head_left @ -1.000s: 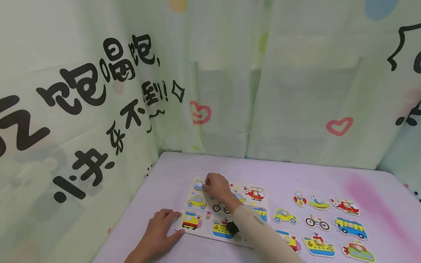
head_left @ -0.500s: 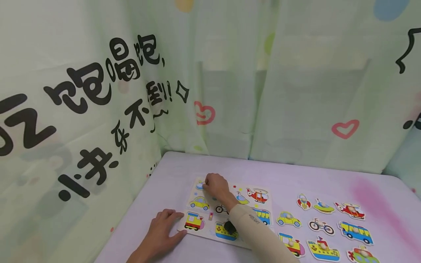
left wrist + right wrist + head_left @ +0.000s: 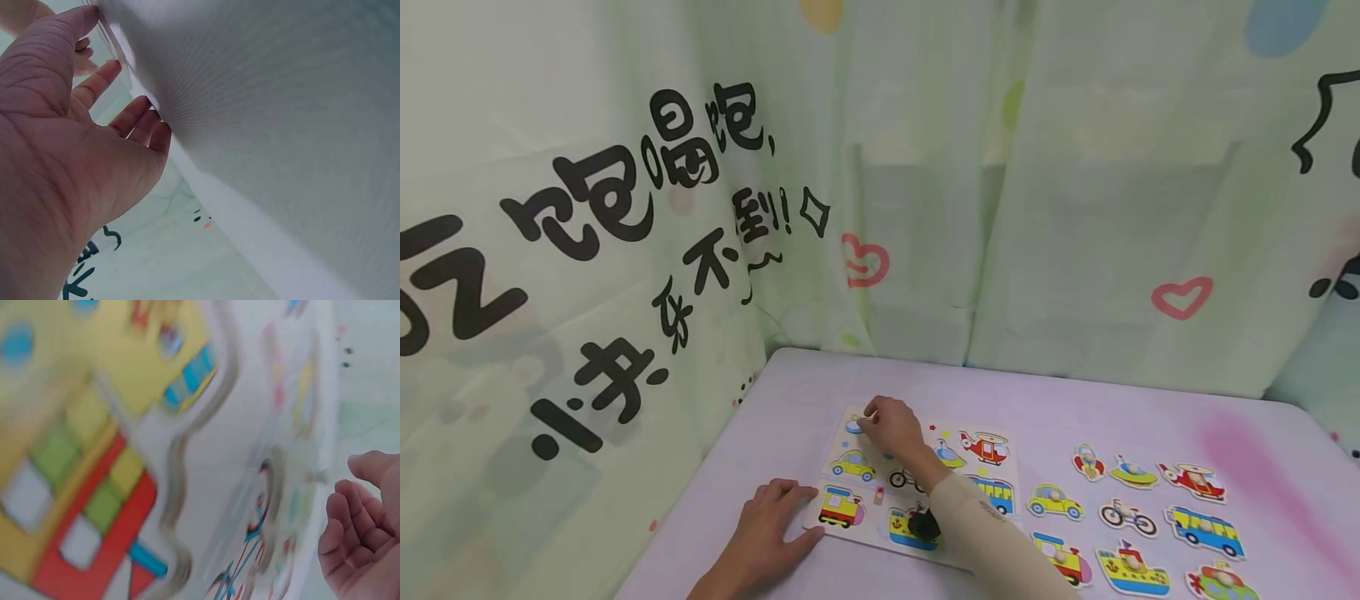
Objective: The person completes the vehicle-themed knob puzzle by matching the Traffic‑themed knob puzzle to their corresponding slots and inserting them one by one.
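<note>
A puzzle board (image 3: pixel 874 525) with vehicle pictures lies on the table. My right hand (image 3: pixel 892 429) is over its upper left corner, close above a blue and white piece (image 3: pixel 853 426) partly covered by the fingers. The right wrist view shows a small knob (image 3: pixel 317 477) standing up from the board, just beyond the thumb (image 3: pixel 369 467) and loosely bent fingers, which hold nothing. My left hand (image 3: pixel 767 525) has its fingers spread at the board's left edge. In the left wrist view its fingertips (image 3: pixel 161 134) touch the table surface and the thumb reaches the board's edge.
Several knobbed vehicle pieces lie in rows right of the board: rocket (image 3: pixel 1088 463), flying saucer (image 3: pixel 1133 475), helicopter (image 3: pixel 1195 482), car (image 3: pixel 1054 502), bicycle (image 3: pixel 1127 517), bus (image 3: pixel 1206 532), train (image 3: pixel 1062 558), ship (image 3: pixel 1133 572) and submarine (image 3: pixel 1221 582). Curtains (image 3: pixel 917 317) stand behind the table.
The right thumb and fingers have come away slightly from the blue and white piece at the upper left. The left hand stays at the board's edge. The head view shifts a little.
</note>
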`<state>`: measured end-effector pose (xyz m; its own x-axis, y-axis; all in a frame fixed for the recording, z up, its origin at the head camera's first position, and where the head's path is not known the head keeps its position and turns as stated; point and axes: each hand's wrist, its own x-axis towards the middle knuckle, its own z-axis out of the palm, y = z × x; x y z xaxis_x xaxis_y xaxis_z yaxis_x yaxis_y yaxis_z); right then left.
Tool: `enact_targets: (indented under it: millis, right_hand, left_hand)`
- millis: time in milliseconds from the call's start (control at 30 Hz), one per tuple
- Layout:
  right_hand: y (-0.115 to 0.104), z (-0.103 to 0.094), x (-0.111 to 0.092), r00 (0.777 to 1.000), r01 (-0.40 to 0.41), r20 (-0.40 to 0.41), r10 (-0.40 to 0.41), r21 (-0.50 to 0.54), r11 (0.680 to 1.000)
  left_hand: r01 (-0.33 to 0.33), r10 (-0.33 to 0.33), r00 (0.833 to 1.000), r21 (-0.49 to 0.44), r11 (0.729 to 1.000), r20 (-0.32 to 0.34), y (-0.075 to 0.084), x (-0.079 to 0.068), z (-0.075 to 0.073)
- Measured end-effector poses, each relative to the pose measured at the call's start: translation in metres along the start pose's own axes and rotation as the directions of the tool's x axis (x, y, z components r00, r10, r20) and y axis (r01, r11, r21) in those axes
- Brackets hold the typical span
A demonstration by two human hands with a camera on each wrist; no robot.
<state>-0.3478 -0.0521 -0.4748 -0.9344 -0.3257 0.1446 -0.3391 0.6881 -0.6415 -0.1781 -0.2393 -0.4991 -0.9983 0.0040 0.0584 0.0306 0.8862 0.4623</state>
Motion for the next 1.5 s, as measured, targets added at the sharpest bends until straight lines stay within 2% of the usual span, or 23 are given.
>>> enact_targets:
  millis: [100,233,333,467,533,600,800,1033,1167,1267,1500]
  right_hand:
    - [0.000,-0.006,-0.009,0.999,0.020,-0.028,-0.017,0.129,0.991]
    - [-0.001,-0.015,-0.021,0.998,0.055,-0.050,-0.043,0.273,0.960]
    - [-0.004,-0.022,-0.031,0.999,0.044,-0.042,-0.030,0.398,0.916]
    - [-0.009,-0.028,-0.042,1.000,-0.011,-0.011,0.020,0.530,0.848]
    - [-0.009,-0.030,-0.045,0.999,-0.016,-0.020,0.032,0.533,0.846]
    - [-0.009,-0.032,-0.048,0.998,-0.004,-0.046,0.033,0.517,0.856]
    - [-0.002,-0.039,-0.054,0.990,0.086,-0.134,-0.037,0.373,0.924]
    - [0.003,-0.046,-0.066,0.977,0.180,-0.146,-0.156,0.163,0.970]
    - [0.004,-0.049,-0.073,0.962,0.232,-0.152,-0.226,0.021,0.973]
    - [0.003,-0.052,-0.078,0.943,0.279,-0.166,-0.288,-0.071,0.958]
    - [0.004,-0.063,-0.086,0.916,0.317,-0.207,-0.342,-0.147,0.937]
  left_hand:
    - [-0.003,0.003,1.000,-0.005,1.000,0.003,0.001,0.000,0.000]
    - [-0.011,0.011,1.000,-0.003,1.000,-0.001,0.001,0.001,0.001]
    - [-0.006,0.006,1.000,0.002,1.000,-0.002,0.000,0.001,0.001]
    - [0.015,-0.015,1.000,0.005,1.000,-0.004,-0.001,0.001,0.002]
    - [0.022,-0.022,1.000,0.009,1.000,-0.007,-0.001,0.001,0.003]
    - [0.024,-0.024,1.000,0.011,1.000,-0.010,0.000,0.002,0.002]
    - [0.041,-0.041,0.999,-0.013,0.999,0.008,0.001,0.003,0.000]
    - [0.063,-0.063,0.998,-0.006,0.998,0.018,0.001,0.001,0.000]
    - [0.069,-0.069,0.997,-0.003,0.998,0.017,0.002,0.001,0.001]
    - [0.066,-0.066,0.998,-0.006,0.998,0.015,0.002,0.001,0.002]
    - [0.046,-0.046,0.999,0.000,0.999,0.011,-0.003,0.002,0.002]
